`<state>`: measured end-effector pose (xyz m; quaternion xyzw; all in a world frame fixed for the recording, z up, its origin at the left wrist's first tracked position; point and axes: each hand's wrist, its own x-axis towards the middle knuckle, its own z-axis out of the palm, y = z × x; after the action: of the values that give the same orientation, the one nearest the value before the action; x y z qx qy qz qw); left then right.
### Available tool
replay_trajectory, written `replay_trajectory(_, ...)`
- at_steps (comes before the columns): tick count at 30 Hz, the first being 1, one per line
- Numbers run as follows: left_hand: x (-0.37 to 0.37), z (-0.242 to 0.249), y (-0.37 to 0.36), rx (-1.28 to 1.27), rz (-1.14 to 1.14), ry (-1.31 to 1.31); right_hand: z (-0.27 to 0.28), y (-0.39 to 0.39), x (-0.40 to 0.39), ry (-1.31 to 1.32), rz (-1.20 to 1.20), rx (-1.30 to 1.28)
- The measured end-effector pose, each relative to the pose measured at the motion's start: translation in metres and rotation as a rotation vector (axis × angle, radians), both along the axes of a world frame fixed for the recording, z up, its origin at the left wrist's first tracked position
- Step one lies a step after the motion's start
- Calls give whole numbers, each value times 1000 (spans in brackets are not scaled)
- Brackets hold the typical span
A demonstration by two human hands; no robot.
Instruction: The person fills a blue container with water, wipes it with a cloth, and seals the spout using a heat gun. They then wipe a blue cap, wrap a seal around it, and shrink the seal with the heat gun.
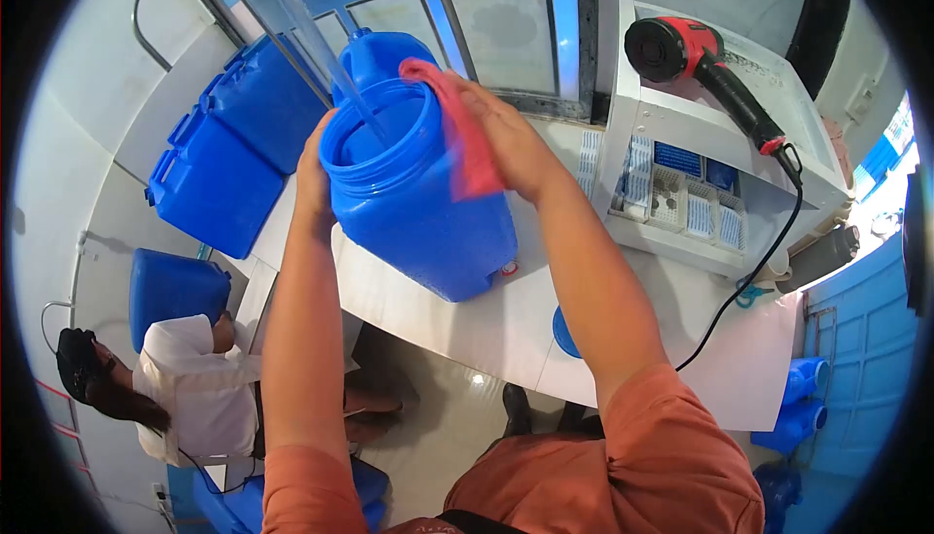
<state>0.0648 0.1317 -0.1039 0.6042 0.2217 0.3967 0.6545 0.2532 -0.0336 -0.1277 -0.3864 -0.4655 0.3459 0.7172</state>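
Note:
A large blue plastic container (428, 228) with a wide threaded mouth stands tilted toward me on the white counter (467, 325). My left hand (313, 166) grips its left side just below the neck, with the fingers mostly hidden behind it. On the other side, my right hand (501, 140) holds a red cloth (467, 150) against the neck and shoulder; the cloth's lower end is blurred. From above, a clear tube or stream (316, 38) runs down into the open mouth. Directly behind is another blue jug (377, 55) with a handle.
Blue jerrycans (219, 194) line the counter at left. A person in a white shirt (190, 378) is at lower left. On the right, a red and black heat gun (696, 57) lies on a white shelf unit (681, 242), its cord trailing down. A blue lid (564, 333) is near my right forearm.

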Motion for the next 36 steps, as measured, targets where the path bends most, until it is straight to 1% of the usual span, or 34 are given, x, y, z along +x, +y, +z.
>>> replay_trajectory(1,0,1,-2,21,20,12,-23,15,10,8,-3,-6)
replay_trajectory(2,1,4,-7,-26,30,10,-64,38,19,241,151,-91)
replay_trajectory(3,2,2,-7,-25,26,17,-86,51,24,472,304,-169)
replay_trajectory(5,2,2,-3,42,69,31,-84,-2,-9,726,140,-527)
replay_trajectory(7,0,2,2,65,29,37,-122,-26,-20,579,39,-534)
replay_trajectory(8,-1,1,4,97,14,47,-121,-22,-17,580,42,-535)
replay_trajectory(10,-2,0,7,129,3,58,-115,-14,-10,338,85,-281)
replay_trajectory(12,-2,-2,8,62,60,61,-41,6,12,-85,-62,78)
replay_trajectory(13,-3,-2,9,64,62,60,-13,43,34,260,214,-231)
replay_trajectory(15,-4,-2,17,82,-114,70,2,120,58,299,149,-184)
replay_trajectory(16,-6,-5,23,76,-162,38,9,141,68,189,104,-252)
replay_trajectory(17,-5,-5,21,78,-159,39,9,157,75,81,58,-325)
replay_trajectory(18,-3,-4,14,83,-76,35,-16,179,81,82,61,-327)
replay_trajectory(19,-2,-5,8,85,7,34,-57,204,84,211,62,-45)
replay_trajectory(20,-3,-6,8,81,9,37,-78,216,84,337,61,241)
replay_trajectory(21,-3,-6,9,95,20,38,-77,183,71,399,109,15)
replay_trajectory(22,-2,-7,9,105,32,39,-76,130,51,458,156,-214)
replay_trajectory(24,0,-4,4,107,31,38,-57,50,17,465,115,-447)
replay_trajectory(26,1,-3,2,109,28,37,-67,4,5,613,259,-403)
replay_trajectory(27,2,-4,3,80,60,34,-74,-7,0,611,255,-403)
replay_trajectory(29,5,-1,-1,51,88,31,-87,-19,-5,214,7,-56)
replay_trajectory(31,8,6,-10,11,19,29,-51,-2,23,-251,-98,17)
replay_trajectory(33,3,-4,5,-12,-14,-17,41,4,18,209,182,-309)
replay_trajectory(34,0,-7,10,-37,-42,-60,44,18,25,206,182,-306)
replay_trajectory(35,2,-4,5,-31,-41,-61,38,34,33,111,189,-337)
replay_trajectory(36,7,1,-3,-5,11,-15,31,45,35,14,195,-367)
